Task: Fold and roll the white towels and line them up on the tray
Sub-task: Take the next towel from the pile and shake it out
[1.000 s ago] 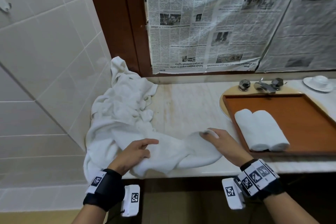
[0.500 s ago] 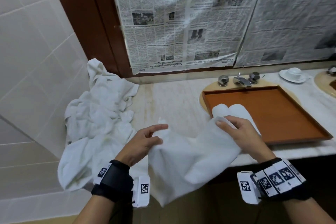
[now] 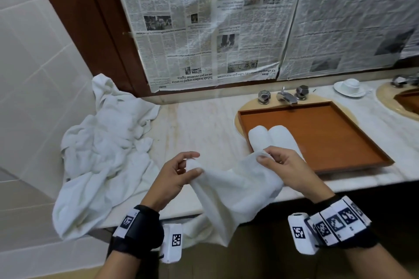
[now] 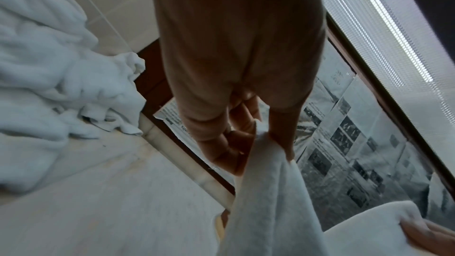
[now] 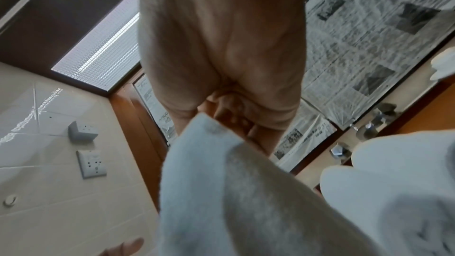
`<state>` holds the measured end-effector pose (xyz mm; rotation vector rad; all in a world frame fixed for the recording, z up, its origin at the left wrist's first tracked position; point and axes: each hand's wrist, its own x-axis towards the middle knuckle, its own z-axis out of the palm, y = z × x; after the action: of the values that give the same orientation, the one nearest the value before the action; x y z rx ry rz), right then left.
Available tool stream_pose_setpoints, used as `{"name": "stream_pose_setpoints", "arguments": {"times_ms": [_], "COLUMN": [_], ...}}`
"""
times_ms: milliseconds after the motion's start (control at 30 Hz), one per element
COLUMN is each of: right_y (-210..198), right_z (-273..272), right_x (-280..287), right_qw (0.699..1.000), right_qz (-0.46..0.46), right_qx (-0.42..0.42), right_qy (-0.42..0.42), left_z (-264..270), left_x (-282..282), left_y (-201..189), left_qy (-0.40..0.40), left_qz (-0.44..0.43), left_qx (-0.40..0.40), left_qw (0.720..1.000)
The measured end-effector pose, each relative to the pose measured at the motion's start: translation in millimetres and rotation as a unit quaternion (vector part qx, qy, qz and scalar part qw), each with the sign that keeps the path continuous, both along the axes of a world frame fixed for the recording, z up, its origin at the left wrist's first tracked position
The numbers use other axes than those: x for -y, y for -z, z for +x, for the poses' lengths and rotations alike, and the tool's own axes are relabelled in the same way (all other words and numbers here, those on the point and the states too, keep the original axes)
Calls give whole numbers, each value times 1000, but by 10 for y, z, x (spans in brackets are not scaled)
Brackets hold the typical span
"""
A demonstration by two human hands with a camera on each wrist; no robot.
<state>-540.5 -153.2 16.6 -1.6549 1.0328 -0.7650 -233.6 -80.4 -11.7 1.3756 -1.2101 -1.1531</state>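
Towel [image 3: 235, 190] corners are pinched by both hands above the tabletop [image 3: 204, 124] edge: one by the left hand [image 3: 174, 176], one by the right hand [image 3: 288, 170], each grip pressed on cloth. Two rolled towels [image 3: 278, 140] are laid side by side in the wooden tray [image 3: 340, 133]. Unfolded towels [image 3: 104, 149] are heaped at left.

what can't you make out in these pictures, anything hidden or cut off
- Near ends of the two rolled towels on the tray: head view, hidden behind the right hand and the held towel.
- Towel pile: how many towels cannot be told.
- Second tray: cut off by the right edge.
- Left hand: its fingertips are blurred in the left wrist view.
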Motion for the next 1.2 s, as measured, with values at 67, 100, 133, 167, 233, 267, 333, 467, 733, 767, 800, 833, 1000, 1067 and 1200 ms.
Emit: {"name": "stream_pose_setpoints", "arguments": {"times_ms": [67, 100, 133, 167, 233, 267, 333, 467, 733, 767, 800, 833, 1000, 1067, 1200], "right_y": [115, 157, 191, 218, 259, 280, 313, 339, 242, 246, 243, 239, 139, 144, 185], "right_z": [85, 126, 167, 209, 291, 323, 373, 412, 373, 376, 387, 402, 555, 608, 691], "right_x": [10, 4, -3, -5, -9, -2, 29, 126, 295, 317, 331, 348, 399, 441, 517], "right_qw": [1000, 999, 999, 999, 998, 999, 999, 998, 997, 996, 996, 996, 995, 994, 990], "right_qz": [-4, -6, -8, -10, -8, -3, -3, -46, -66, -63, -59, -56, -72, -85, -96], "right_qx": [-5, -3, -4, -6, -14, -14, -10, -11, -31, -38, -44, -47, -43, -50, -63], "right_qy": [-21, -33, -42, -50, -53, -49, -42, -33, 34, 41, 46, 51, 45, 52, 77], "left_z": [74, 117, 148, 187, 271, 324, 458, 770, 1159, 1184, 1201, 1217, 1352, 1422, 1566], "left_x": [-104, -158, -210, -252, -328, -354, -398, -457, -381, -360, -339, -319, -181, -120, -2], "left_y": [61, 96, 116, 136, 156, 159, 168, 150, 19, -6, -33, -59, -136, -169, -177], "left_qy": [6, 4, -3, -13, -34, -43, -54, -93, -153, -157, -158, -158, -194, -199, -200], "left_qz": [22, 33, 42, 50, 59, 60, 55, 42, 19, 17, 13, 8, -14, -18, -19], "left_qx": [-4, 0, 6, 15, 24, 26, 48, 95, 130, 120, 107, 94, 85, 109, 98], "left_qw": [1000, 999, 999, 999, 997, 997, 996, 990, 979, 980, 982, 983, 977, 974, 975]}}
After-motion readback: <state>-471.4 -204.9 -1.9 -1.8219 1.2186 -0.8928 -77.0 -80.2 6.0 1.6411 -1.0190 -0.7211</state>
